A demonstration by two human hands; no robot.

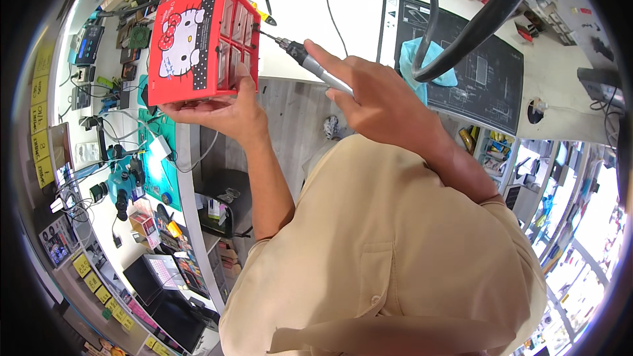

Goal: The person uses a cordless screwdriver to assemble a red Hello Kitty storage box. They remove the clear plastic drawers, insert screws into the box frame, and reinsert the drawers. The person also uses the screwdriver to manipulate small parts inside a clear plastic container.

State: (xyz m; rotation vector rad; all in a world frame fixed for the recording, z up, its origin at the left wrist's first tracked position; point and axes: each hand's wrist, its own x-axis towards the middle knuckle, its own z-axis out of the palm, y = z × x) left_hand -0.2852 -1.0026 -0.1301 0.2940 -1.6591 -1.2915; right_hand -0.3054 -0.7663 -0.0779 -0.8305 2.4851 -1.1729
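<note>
My left hand [239,111] holds up a small red drawer box [173,69] with a white cartoon cat on its side. The fingers run underneath and the thumb lies against the drawer fronts. Several small clear-fronted drawers [227,16] with dark knobs face right. In my right hand [386,102] is a slim silver-and-black electric screwdriver [308,62], with the index finger stretched along its body. Its thin bit points at a knob at the box's right edge; whether the two touch, I cannot tell.
Behind the box, a yellow-and-black tool [269,18] lies on the white bench. To the right are a black printed mat [488,86], a light-blue cloth [410,59] and a thick black hose [484,23] arching overhead. A teal microscope [122,181] and a teal mat [158,171] occupy the left bench.
</note>
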